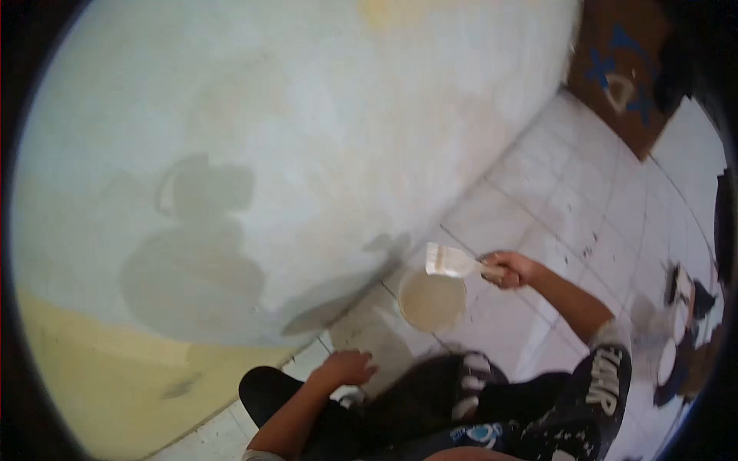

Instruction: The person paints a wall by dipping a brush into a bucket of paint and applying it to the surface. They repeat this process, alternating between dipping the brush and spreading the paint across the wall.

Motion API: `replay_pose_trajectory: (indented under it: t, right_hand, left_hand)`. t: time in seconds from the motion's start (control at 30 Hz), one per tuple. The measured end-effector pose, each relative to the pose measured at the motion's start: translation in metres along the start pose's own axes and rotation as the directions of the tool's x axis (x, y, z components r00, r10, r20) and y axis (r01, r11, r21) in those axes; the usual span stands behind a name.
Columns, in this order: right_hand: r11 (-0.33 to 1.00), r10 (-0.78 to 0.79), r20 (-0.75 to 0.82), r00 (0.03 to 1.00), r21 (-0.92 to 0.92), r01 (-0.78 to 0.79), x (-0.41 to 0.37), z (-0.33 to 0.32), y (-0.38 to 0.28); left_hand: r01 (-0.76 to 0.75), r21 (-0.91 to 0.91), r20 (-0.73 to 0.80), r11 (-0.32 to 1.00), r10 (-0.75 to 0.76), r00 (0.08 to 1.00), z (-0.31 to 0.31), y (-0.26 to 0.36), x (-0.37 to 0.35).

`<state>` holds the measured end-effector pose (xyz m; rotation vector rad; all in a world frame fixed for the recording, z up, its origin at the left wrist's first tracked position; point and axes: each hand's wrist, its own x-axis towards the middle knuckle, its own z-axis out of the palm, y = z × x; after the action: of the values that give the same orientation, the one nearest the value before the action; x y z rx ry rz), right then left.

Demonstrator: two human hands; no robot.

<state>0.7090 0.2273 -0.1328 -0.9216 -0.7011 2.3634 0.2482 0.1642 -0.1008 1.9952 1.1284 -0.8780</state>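
Your right hand (509, 270) gripped brush (453, 262) by handle; drips best caught inside bucket (402, 306). Left hand (347, 369) hung loosely open.

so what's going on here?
A person low beside a mostly pale wall, yellow along the bottom left, grips a wide brush by its handle in the right hand. The brush head appears over the edge of a round bucket with pale contents, on the tiled floor; whether it touches the rim isn't clear. The left hand looks empty, near the bent left knee.
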Motion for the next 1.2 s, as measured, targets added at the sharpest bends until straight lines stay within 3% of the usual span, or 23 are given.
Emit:
replay_pose_trajectory:
  t: [0.07, 0.13, 0.17, 0.23, 0.3, 0.37, 0.43, 0.5, 0.53, 0.6, 0.7, 0.83, 0.9, 1.0, 1.07, 1.13, 1.2]
  right_hand:
    - [0.995, -0.078, 0.006, 0.997, -0.055, 0.078, -0.017, 0.053, -0.045]
    - [0.930, -0.349, 0.036, 0.936, -0.106, 0.351, -0.034, 0.108, -0.084]
    - [0.918, -0.370, 0.056, 0.927, -0.133, 0.374, -0.042, 0.134, -0.103]
    - [0.731, -0.655, -0.058, 0.753, -0.302, 0.612, -0.061, 0.188, -0.139]
    - [0.558, -0.802, -0.098, 0.589, -0.475, 0.680, -0.084, 0.243, -0.172]
    - [0.369, -0.888, -0.035, 0.459, -0.649, 0.665, -0.106, 0.296, -0.203]
    - [0.141, -0.949, 0.033, 0.313, -0.844, 0.517, -0.120, 0.339, -0.232]
    - [-0.040, -0.982, 0.115, 0.149, -0.900, 0.434, -0.126, 0.379, -0.258]
    - [-0.041, -0.983, 0.115, 0.145, -0.900, 0.433, -0.125, 0.390, -0.274]
    - [-0.413, -0.910, 0.398, -0.119, -0.894, 0.175, -0.122, 0.406, -0.307]
    - [-0.436, -0.887, 0.422, -0.188, -0.899, 0.034, -0.129, 0.432, -0.348]
    - [-0.414, -0.886, 0.405, -0.228, -0.910, -0.005, -0.141, 0.476, -0.368]
    - [-0.288, -0.940, 0.297, -0.169, -0.954, -0.077, -0.150, 0.503, -0.364]
    - [-0.387, -0.907, 0.403, -0.124, -0.913, -0.131, -0.126, 0.465, -0.392]
    - [-0.387, -0.909, 0.401, -0.118, -0.914, -0.123, -0.113, 0.445, -0.374]
    - [-0.389, -0.909, 0.401, -0.114, -0.914, -0.115, -0.106, 0.424, -0.351]
    - [-0.387, -0.922, 0.388, 0.014, -0.917, -0.095, -0.106, 0.405, -0.335]
  left_hand:
    - [-0.031, 0.018, -0.010, 0.999, 0.031, 0.999, 0.002, -0.002, 0.000]
    - [-0.059, 0.035, -0.047, 0.998, 0.060, 0.997, 0.007, -0.005, 0.006]
    - [-0.074, 0.031, -0.068, 0.997, 0.076, 0.995, 0.007, -0.006, 0.005]
    - [-0.067, 0.030, -0.060, 0.997, 0.069, 0.996, -0.001, -0.003, 0.007]
    - [-0.139, 0.009, -0.080, 0.990, 0.139, 0.987, 0.014, -0.011, 0.024]
    - [-0.146, 0.001, -0.043, 0.989, 0.146, 0.988, 0.003, -0.005, 0.022]
    - [-0.190, -0.024, -0.090, 0.981, 0.188, 0.978, 0.009, -0.009, 0.032]
    - [-0.192, -0.035, -0.067, 0.981, 0.189, 0.980, 0.009, -0.012, 0.038]
    - [-0.193, -0.048, -0.043, 0.980, 0.191, 0.981, 0.010, -0.016, 0.044]
    - [-0.209, -0.053, -0.045, 0.976, 0.207, 0.977, 0.022, -0.031, 0.062]
    - [-0.230, -0.051, -0.027, 0.972, 0.229, 0.973, 0.028, -0.045, 0.074]
    - [-0.214, -0.090, -0.031, 0.973, 0.212, 0.977, 0.029, -0.053, 0.061]
    - [-0.233, -0.082, -0.019, 0.969, 0.232, 0.973, 0.026, -0.056, 0.054]
    - [-0.328, 0.005, 0.040, 0.945, 0.328, 0.944, 0.029, -0.065, 0.069]
    - [-0.410, 0.077, 0.096, 0.909, 0.402, 0.910, 0.040, -0.073, 0.092]
    - [-0.299, -0.018, 0.025, 0.954, 0.300, 0.954, 0.049, -0.072, 0.103]
    - [-0.252, -0.048, 0.000, 0.967, 0.252, 0.968, 0.048, -0.058, 0.080]
